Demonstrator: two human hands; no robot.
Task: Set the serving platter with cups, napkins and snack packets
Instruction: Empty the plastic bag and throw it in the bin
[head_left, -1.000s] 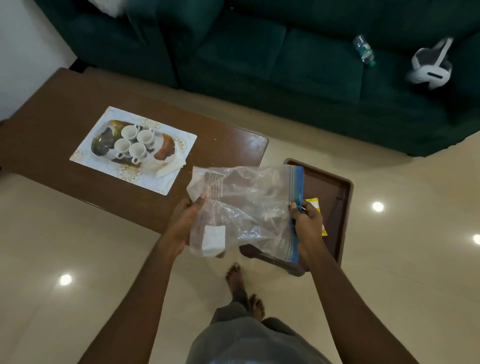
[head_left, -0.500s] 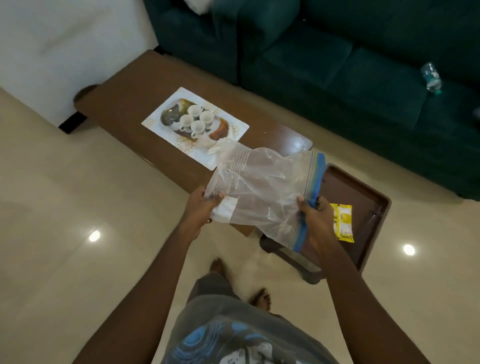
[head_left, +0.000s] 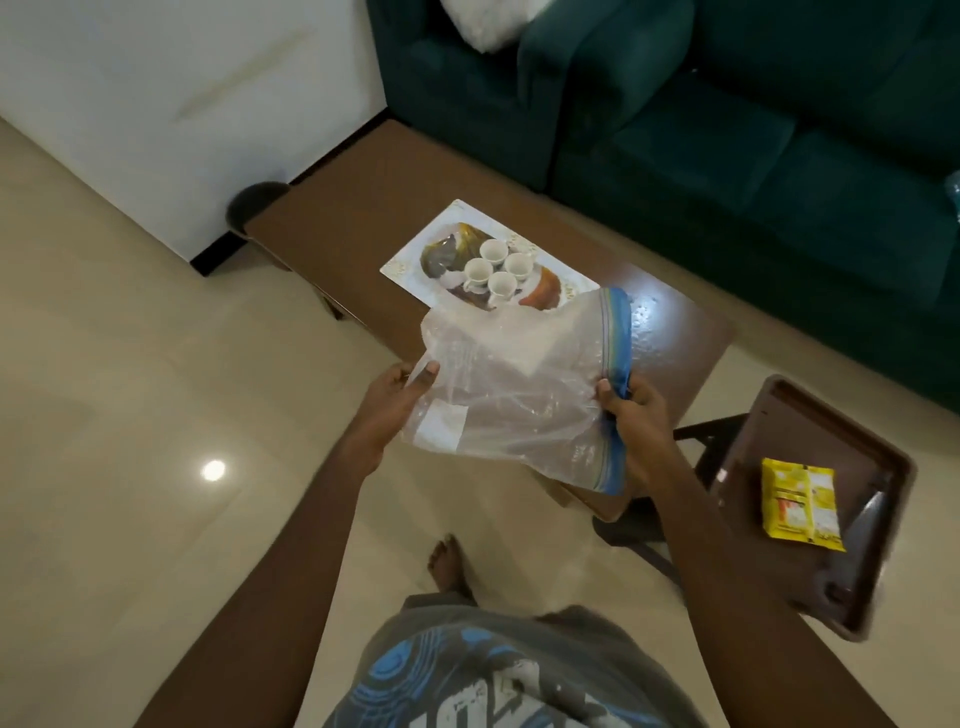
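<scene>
Both my hands hold a clear plastic zip bag (head_left: 519, 384) with a blue seal strip, spread out above the near edge of the coffee table. My left hand (head_left: 397, 397) pinches its left edge; my right hand (head_left: 631, 415) grips the blue strip on the right. Beyond the bag, the white patterned serving platter (head_left: 415, 260) lies on the table with several white cups (head_left: 491, 270) clustered on it. The bag hides the platter's near corner. A yellow snack packet (head_left: 800, 501) lies on a brown stool-like tray at the right.
The brown coffee table (head_left: 353, 218) runs from upper left to centre. The brown tray stool (head_left: 883, 467) stands at its right end. A dark green sofa (head_left: 727, 130) sits behind the table. My bare foot (head_left: 449, 564) is on the pale tiled floor.
My view has swung and shifted left, so the table, platter and stool sit further right in the frame. Both hands keep hold of the bag, now tilted more upright over the table edge.
</scene>
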